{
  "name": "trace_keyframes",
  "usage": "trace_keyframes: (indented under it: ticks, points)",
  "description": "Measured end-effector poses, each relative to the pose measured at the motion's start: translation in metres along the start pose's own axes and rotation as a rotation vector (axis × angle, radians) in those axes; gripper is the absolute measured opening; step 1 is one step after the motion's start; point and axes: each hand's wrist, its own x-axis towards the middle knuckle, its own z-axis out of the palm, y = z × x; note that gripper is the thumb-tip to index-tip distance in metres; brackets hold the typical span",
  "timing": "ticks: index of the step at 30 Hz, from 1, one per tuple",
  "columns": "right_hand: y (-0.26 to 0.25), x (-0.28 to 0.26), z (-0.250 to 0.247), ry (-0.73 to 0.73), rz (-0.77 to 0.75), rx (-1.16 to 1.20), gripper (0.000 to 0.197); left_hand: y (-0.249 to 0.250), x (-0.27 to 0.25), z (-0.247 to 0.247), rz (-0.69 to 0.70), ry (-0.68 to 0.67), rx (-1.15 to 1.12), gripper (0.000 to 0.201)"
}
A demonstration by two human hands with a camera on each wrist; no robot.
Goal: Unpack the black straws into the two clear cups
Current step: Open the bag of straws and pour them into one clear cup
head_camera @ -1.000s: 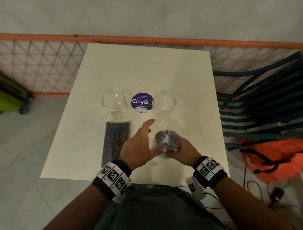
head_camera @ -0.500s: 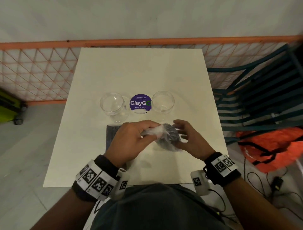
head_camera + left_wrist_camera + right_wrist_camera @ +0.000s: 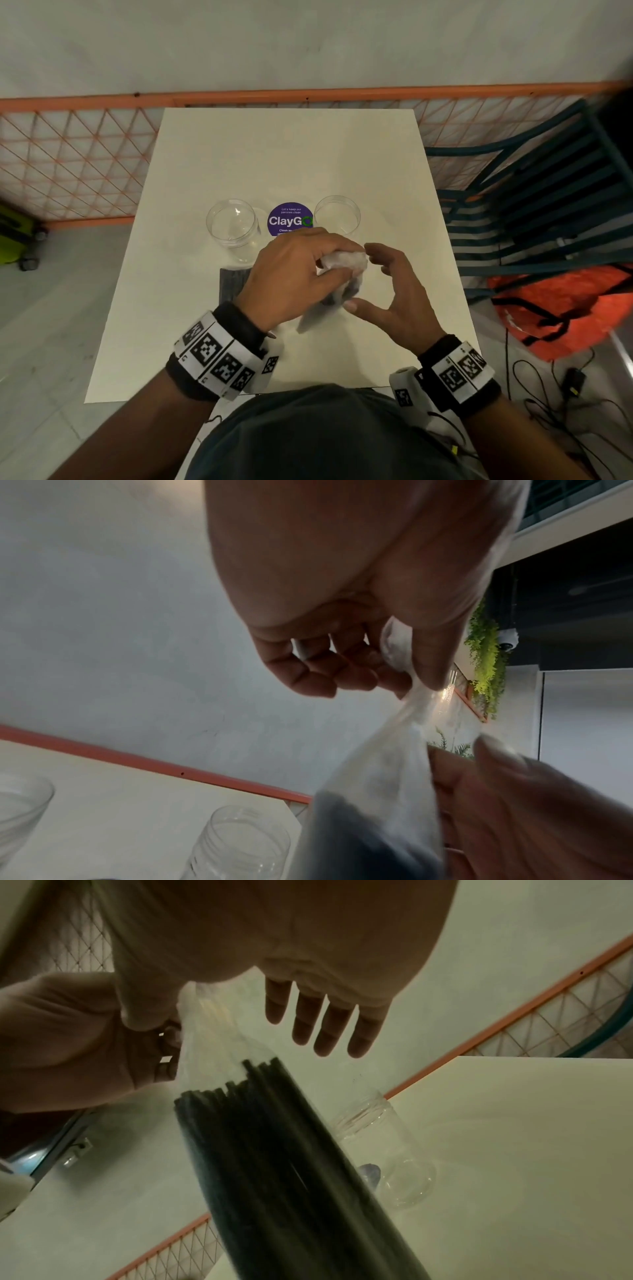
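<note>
A clear plastic bag of black straws point(image 3: 346, 293) is held tilted over the white table point(image 3: 287, 154). My left hand point(image 3: 329, 261) grips the bag's twisted top, seen as a thumb-and-finger pinch point(image 3: 422, 680) in the left wrist view. Beside the bag, my right hand point(image 3: 373, 278) has straight, spread fingers point(image 3: 325, 1026), and its thumb lies against the bag's side. The straws' ends point(image 3: 240, 1088) show through the plastic. Two clear cups point(image 3: 231, 222) point(image 3: 337, 214) stand upright just beyond the hands. A second flat pack of straws point(image 3: 233, 284) lies on the table, partly hidden by my left hand.
A round purple ClayGo sticker point(image 3: 289, 219) sits between the cups. An orange mesh fence point(image 3: 68, 154) runs behind and left of the table. Dark green chairs point(image 3: 534, 192) and an orange bag point(image 3: 565, 305) are at the right, with cables point(image 3: 561, 387) on the floor.
My left hand reached in and took the bag's top, then pulled it up and leftward. My right hand let go of the bundle and spread its fingers.
</note>
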Motion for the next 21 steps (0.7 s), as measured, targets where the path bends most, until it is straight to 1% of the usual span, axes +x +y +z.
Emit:
trace_keyframes:
  ticks: [4, 9, 14, 16, 19, 21]
  points:
    - [0.0, 0.002, -0.006, 0.02, -0.013, 0.002, 0.083, -0.001, -0.001, 0.001, -0.007, 0.024, -0.061, 0.025]
    - [0.0, 0.003, -0.007, -0.011, -0.047, -0.042, 0.073, -0.001, 0.001, 0.002, -0.006, 0.048, -0.053, 0.019]
    - [0.007, 0.008, -0.001, 0.0, -0.074, -0.098, 0.063, 0.002, 0.009, 0.006, 0.002, 0.067, -0.045, 0.023]
    - [0.017, 0.009, 0.001, -0.009, -0.043, -0.118, 0.063, 0.006, 0.011, 0.008, 0.005, 0.089, -0.09, 0.025]
    - [0.03, 0.011, 0.005, -0.064, 0.02, -0.13, 0.072, 0.011, 0.013, 0.008, -0.041, 0.1, -0.226, 0.022]
    - [0.032, 0.01, 0.006, -0.09, 0.032, -0.132, 0.066, 0.01, 0.013, 0.009, -0.062, 0.078, -0.343, 0.018]
